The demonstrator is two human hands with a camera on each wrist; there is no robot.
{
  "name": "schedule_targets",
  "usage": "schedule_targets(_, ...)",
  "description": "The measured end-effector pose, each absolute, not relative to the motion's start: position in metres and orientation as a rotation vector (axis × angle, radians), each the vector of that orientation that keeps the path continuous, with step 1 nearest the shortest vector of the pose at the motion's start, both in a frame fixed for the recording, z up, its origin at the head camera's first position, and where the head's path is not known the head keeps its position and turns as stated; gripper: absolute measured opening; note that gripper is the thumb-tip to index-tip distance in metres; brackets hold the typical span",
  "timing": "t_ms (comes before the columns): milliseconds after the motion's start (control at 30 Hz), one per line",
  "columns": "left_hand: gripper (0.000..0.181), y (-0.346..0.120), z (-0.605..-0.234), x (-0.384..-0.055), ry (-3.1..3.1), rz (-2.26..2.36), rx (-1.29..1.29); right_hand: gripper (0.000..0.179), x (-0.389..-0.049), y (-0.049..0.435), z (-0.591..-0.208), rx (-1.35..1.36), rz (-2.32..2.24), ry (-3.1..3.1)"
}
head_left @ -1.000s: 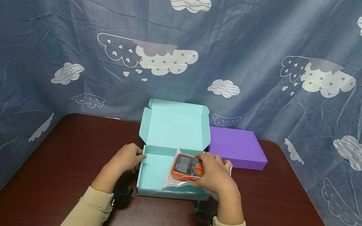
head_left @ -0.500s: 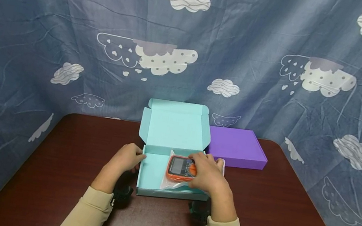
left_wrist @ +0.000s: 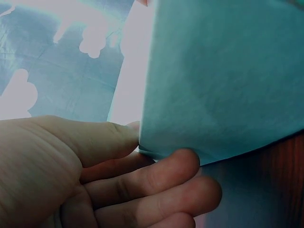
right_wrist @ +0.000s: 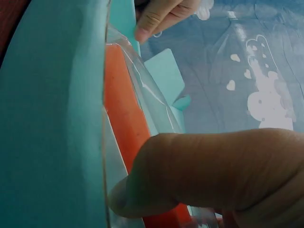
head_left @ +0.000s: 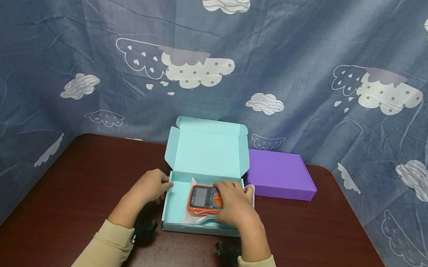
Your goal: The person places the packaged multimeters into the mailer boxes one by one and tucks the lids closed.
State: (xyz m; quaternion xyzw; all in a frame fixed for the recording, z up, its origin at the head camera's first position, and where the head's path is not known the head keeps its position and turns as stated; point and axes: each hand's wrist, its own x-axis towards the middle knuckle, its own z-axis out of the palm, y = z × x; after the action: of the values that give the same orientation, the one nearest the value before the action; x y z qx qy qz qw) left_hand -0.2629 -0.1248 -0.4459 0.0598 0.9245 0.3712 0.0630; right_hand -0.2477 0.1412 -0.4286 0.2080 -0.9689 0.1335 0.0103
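Note:
An orange multimeter [head_left: 203,199] with a grey screen and an orange dial lies in a clear plastic bag [head_left: 188,216]. My right hand [head_left: 234,203] grips it from above, inside the right part of an open turquoise box [head_left: 177,203]. In the right wrist view the thumb presses the multimeter's orange side [right_wrist: 124,102] behind the box's front wall [right_wrist: 52,114]. My left hand [head_left: 151,186] pinches the box's left wall, thumb inside and fingers outside. The left wrist view shows that thumb [left_wrist: 107,137] at the edge of the box wall [left_wrist: 218,80].
The box's lid [head_left: 208,151] stands raised at the back. To its right lies a closed purple box [head_left: 281,175] on the dark red-brown table [head_left: 108,158]. A blue curtain [head_left: 315,37] with white clouds hangs behind the table.
My right hand has moved left and slightly down with the bagged multimeter, from the box's right side deeper into it. My left hand stays on the left wall.

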Motion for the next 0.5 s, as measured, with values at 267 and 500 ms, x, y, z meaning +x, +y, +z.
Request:
schedule_targets(267, 0.022, -0.1243, -0.4471, -0.264, 2.8, 1.109, 0.171, 0.083, -0.2499, 0.1364, -0.4335, 0.67, 0.44, -3.013)
schedule_targets(500, 0.022, -0.1231, -0.446, -0.2632, 2.8, 1.098, 0.163, 0.084, -0.2523, 0.1348, -0.4382, 0.685, 0.467, -3.007)
